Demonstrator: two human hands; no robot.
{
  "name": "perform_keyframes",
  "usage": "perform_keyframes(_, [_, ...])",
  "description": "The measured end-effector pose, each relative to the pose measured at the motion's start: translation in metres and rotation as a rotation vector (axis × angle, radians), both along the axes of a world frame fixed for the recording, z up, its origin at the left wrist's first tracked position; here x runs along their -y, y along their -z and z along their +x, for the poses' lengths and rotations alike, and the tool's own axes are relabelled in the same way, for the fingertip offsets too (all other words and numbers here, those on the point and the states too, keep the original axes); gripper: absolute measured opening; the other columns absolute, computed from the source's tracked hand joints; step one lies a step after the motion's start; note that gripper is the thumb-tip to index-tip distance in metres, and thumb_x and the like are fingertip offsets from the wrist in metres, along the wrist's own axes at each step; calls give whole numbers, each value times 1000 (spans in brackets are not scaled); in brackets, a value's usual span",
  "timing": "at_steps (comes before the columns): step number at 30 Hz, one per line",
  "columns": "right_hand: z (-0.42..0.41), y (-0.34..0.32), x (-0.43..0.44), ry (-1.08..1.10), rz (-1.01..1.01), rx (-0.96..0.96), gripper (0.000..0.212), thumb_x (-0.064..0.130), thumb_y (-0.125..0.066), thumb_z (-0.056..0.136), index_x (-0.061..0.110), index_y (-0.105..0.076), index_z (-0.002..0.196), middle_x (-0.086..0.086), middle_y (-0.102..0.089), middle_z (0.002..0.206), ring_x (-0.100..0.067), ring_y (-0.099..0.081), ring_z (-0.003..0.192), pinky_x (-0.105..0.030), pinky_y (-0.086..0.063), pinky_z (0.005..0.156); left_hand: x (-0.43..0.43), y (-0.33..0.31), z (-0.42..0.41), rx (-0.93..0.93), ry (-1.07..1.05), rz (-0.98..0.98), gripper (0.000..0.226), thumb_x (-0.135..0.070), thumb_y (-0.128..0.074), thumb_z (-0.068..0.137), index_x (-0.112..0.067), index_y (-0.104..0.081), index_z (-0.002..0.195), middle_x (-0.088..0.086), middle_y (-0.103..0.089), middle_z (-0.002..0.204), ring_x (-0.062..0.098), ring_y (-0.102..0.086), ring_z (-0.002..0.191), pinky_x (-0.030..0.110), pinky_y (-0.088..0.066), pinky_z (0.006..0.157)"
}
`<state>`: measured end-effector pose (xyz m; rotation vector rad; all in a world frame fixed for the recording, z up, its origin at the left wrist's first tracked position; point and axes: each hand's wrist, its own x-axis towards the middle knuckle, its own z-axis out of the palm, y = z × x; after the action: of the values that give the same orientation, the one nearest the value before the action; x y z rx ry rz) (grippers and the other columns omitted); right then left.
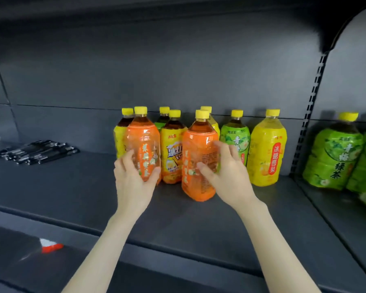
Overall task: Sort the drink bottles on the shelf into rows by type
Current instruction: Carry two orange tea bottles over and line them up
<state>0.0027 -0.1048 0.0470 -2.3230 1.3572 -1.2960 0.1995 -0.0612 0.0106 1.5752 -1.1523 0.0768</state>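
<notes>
Several yellow-capped drink bottles stand grouped on the dark shelf (72,187). My left hand (133,176) grips the lower part of an orange-labelled bottle (143,142) at the front left. My right hand (226,172) holds a second orange-labelled bottle (199,157), thumb on its front and fingers round its right side. Between them stands a yellow iced-tea bottle (173,151). A green-labelled bottle (237,136) and a yellow pear-drink bottle (266,149) stand to the right. More bottles behind are partly hidden.
A pile of black pens (36,152) lies on the shelf at the left. Past the slotted upright (309,115), the neighbouring bay holds large green tea bottles (334,153). A shelf board runs overhead, and a red-and-white item (51,246) lies below.
</notes>
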Motion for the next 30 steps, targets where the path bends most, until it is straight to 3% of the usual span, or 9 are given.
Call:
perform_keyframes(5, [36,9,12,139,56,180,98,49,-75,73,13,-21,147,-12,-32,141,-31,-34,131,-46,-37,103,41,-6,42,-169,72,87,97,-45,-74,73,-12,-17,144,12,-24,142,29,-27,133,50,-32,106])
perform_keyframes(11, [54,21,24,92,168,291,113,49,-76,72,32,5,148,-6,-30,149,-30,-45,128,-57,-44,99,61,-8,64,-211,71,119,96,-54,-76,66,-14,-28,138,12,-38,135,31,-36,128,53,-34,103])
perform_keyframes(17, [49,23,25,20,162,344,104,46,-76,73,41,0,144,3,-39,145,-22,-50,125,-53,-47,98,48,-8,68,-290,184,64,86,-51,-83,58,-23,-40,127,-1,-50,125,22,-51,115,45,-44,96])
perform_keyframes(20, [43,26,20,-62,202,431,104,43,-80,70,47,-6,143,10,-46,139,-16,-54,120,-50,-48,99,38,-10,66,-385,349,55,78,-40,-87,56,-27,-46,121,-13,-57,107,8,-59,97,28,-49,79])
perform_keyframes(22, [40,28,17,-94,226,476,104,43,-79,66,43,-10,144,12,-50,135,-12,-56,119,-47,-49,99,35,-9,64,-409,477,93,79,-42,-89,51,-30,-47,117,-14,-57,106,1,-57,94,19,-45,71])
perform_keyframes(25, [44,32,15,-105,271,597,111,53,-77,61,36,-11,148,10,-51,136,-11,-56,119,-46,-48,100,34,-7,54,-420,610,178,100,-64,-81,42,-31,-42,127,-6,-52,126,11,-55,111,31,-50,84])
perform_keyframes(27, [49,32,16,-108,322,709,109,55,-77,61,34,-14,148,6,-52,135,-14,-57,118,-46,-49,99,32,-9,43,-519,688,177,95,-60,-77,51,-29,-36,131,-11,-54,120,9,-55,109,26,-48,79])
perform_keyframes(30, [56,32,15,-93,380,760,85,51,-75,62,34,-33,135,5,-58,126,-14,-62,111,-45,-52,95,31,-11,33,-568,690,112,78,-48,-70,64,-28,-35,130,-19,-53,106,-1,-55,94,17,-43,67])
